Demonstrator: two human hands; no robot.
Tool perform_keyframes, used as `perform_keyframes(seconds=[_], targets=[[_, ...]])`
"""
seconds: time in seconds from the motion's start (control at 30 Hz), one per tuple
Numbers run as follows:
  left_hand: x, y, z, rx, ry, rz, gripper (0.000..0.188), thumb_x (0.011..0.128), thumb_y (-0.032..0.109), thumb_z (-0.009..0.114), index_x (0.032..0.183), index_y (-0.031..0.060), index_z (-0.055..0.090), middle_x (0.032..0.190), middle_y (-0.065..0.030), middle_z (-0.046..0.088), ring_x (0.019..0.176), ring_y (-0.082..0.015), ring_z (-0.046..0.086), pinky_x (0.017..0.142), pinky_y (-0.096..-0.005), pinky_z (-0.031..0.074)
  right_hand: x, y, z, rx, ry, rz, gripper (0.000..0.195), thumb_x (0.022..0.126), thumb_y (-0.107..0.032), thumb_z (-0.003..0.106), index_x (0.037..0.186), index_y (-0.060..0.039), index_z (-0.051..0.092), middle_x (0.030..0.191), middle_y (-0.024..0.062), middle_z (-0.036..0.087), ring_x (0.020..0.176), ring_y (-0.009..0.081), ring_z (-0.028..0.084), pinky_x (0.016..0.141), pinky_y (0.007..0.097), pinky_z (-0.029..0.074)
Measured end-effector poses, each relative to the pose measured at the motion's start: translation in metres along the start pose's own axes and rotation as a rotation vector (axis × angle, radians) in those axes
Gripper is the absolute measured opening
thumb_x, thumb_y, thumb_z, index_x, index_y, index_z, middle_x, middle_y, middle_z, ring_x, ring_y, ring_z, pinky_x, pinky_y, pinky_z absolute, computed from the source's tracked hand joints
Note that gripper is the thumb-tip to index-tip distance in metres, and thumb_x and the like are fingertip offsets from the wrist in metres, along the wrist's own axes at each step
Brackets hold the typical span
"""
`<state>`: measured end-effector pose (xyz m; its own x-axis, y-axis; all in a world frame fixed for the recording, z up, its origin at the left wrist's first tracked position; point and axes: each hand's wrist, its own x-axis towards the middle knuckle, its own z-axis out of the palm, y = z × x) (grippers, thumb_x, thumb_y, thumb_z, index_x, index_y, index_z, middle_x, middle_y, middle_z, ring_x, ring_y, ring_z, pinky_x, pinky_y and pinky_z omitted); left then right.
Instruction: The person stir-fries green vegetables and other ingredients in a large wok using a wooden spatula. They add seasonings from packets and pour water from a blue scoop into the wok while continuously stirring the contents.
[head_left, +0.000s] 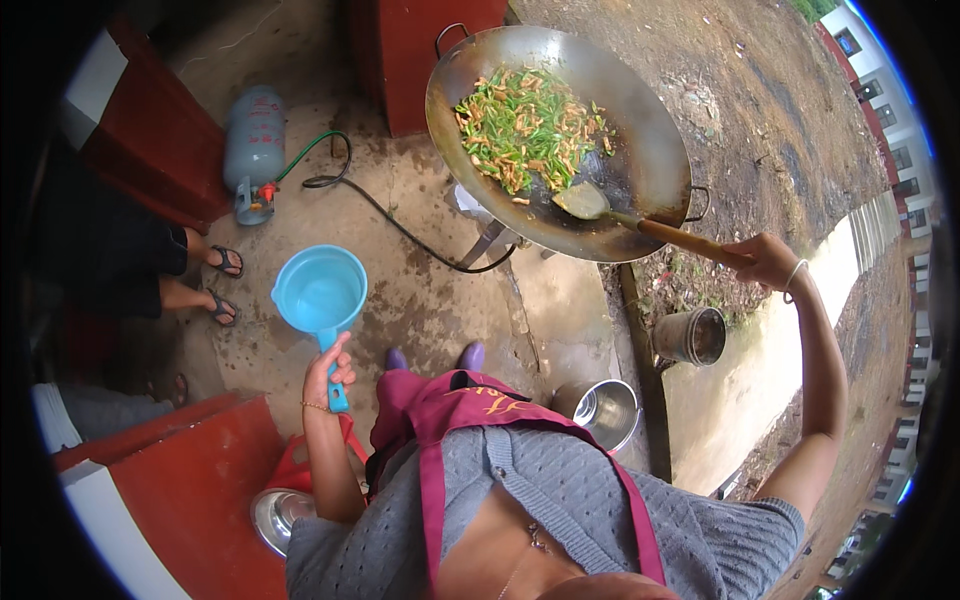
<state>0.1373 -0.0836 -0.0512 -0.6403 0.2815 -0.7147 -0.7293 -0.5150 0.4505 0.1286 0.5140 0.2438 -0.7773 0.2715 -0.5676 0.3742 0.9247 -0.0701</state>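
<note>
My right hand (766, 262) grips the wooden handle of a long wok spatula (694, 241). Its metal blade rests inside a large wok (645, 142), at the near edge of a heap of sliced green vegetables and browned strips (525, 124). Down to the left, my left hand (330, 373) holds a light blue plastic dipper (319, 289) by its handle, apart from the wok. The dipper's inside looks smooth; whether water is in it I cannot tell.
A grey gas cylinder (255, 150) with a hose (397, 225) lies at left. Someone's sandalled feet (223, 260) stand near it. A metal pot (611, 412) and a worn bucket (694, 335) are at right; a metal basin (279, 517) and red pillars (180, 480) are at left.
</note>
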Motion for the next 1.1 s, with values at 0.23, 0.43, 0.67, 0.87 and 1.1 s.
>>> perform_keyframes(seconds=[0.23,0.43,0.67,0.87,1.1], targets=[[-0.016,-0.014,0.003,-0.053,0.031,0.039,0.039,0.088,0.02,0.048,0.124,0.0059,0.04,0.065,0.0025,0.044,0.04,-0.0023,0.033,0.04,-0.0195,0.029,0.133,-0.017,0.119,0.742,-0.002,0.006,0.056,0.069,0.003,0.059,0.122,-0.014,0.051,0.054,-0.0023,0.044,0.036,0.0069,0.036,0.033,0.0232,0.028],[-0.029,-0.019,-0.014,-0.056,0.076,0.061,0.046,0.085,0.02,0.052,0.126,0.0046,0.037,0.066,0.0017,0.044,0.041,-0.0029,0.033,0.042,-0.0195,0.03,0.19,-0.078,0.179,1.642,0.063,0.037,0.062,0.078,-0.002,0.058,0.133,-0.0155,0.033,0.056,0.0053,0.048,0.038,0.0151,0.042,0.035,0.0265,0.035],[-0.023,-0.01,-0.008,-0.082,0.091,0.027,0.036,0.09,0.02,0.046,0.123,0.0065,0.042,0.064,0.0034,0.044,0.04,-0.0015,0.033,0.041,-0.0186,0.029,0.128,-0.057,0.216,2.877,-0.617,-0.121,0.027,0.086,-0.023,0.051,0.096,0.0017,0.045,0.084,0.0122,0.049,0.057,0.0119,0.046,0.047,0.0228,0.041],[-0.008,0.009,-0.009,-0.047,-0.006,-0.013,0.034,0.09,0.019,0.046,0.122,0.0066,0.043,0.064,0.0033,0.045,0.039,-0.0015,0.033,0.042,-0.0184,0.029,-0.031,-0.052,0.202,1.435,0.048,0.167,0.04,0.079,-0.007,0.05,0.119,-0.0079,0.045,0.068,0.0039,0.051,0.043,0.009,0.045,0.034,0.0221,0.037],[-0.012,0.034,-0.03,0.017,-0.063,0.033,0.039,0.088,0.02,0.049,0.123,0.0055,0.04,0.065,0.0026,0.044,0.041,-0.0022,0.034,0.041,-0.0199,0.03,-0.033,-0.068,0.156,1.287,0.306,0.14,0.048,0.081,-0.009,0.056,0.127,-0.0037,0.042,0.067,-0.0025,0.051,0.05,0.0042,0.045,0.039,0.0175,0.031]])
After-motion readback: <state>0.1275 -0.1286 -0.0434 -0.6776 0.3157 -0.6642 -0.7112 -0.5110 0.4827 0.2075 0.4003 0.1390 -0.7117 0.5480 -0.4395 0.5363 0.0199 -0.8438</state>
